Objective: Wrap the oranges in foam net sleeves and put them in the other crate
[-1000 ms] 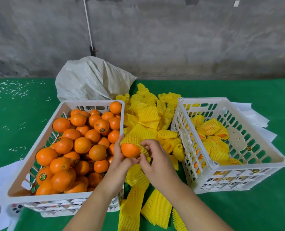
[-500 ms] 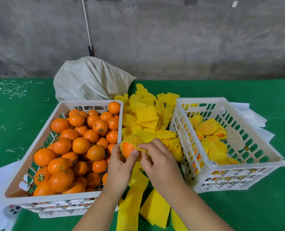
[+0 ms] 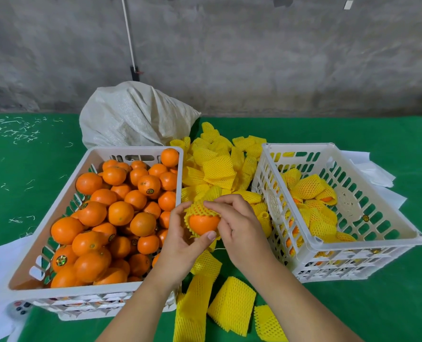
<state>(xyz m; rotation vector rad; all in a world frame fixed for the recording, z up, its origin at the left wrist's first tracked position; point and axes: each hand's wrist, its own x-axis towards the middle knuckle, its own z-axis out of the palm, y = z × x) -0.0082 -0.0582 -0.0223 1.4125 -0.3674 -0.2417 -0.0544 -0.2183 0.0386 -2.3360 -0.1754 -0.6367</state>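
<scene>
Between the two crates I hold an orange (image 3: 203,224) with a yellow foam net sleeve (image 3: 199,209) pulled over its top half. My left hand (image 3: 180,245) cups the orange from below, thumb on its front. My right hand (image 3: 237,225) pinches the sleeve's edge at the top and right side. The left white crate (image 3: 57,206) is full of bare oranges (image 3: 121,213). The right white crate (image 3: 368,243) holds several sleeved oranges (image 3: 306,186).
A heap of loose yellow sleeves (image 3: 217,164) lies between the crates, with more sleeves (image 3: 232,304) on the green table near me. A white woven sack (image 3: 133,114) sits behind the left crate. White paper (image 3: 373,169) lies beyond the right crate.
The sleeve has slid further down over the orange. My right hand shifted from the orange's front to its top and right side, and my left thumb now presses the bare lower part.
</scene>
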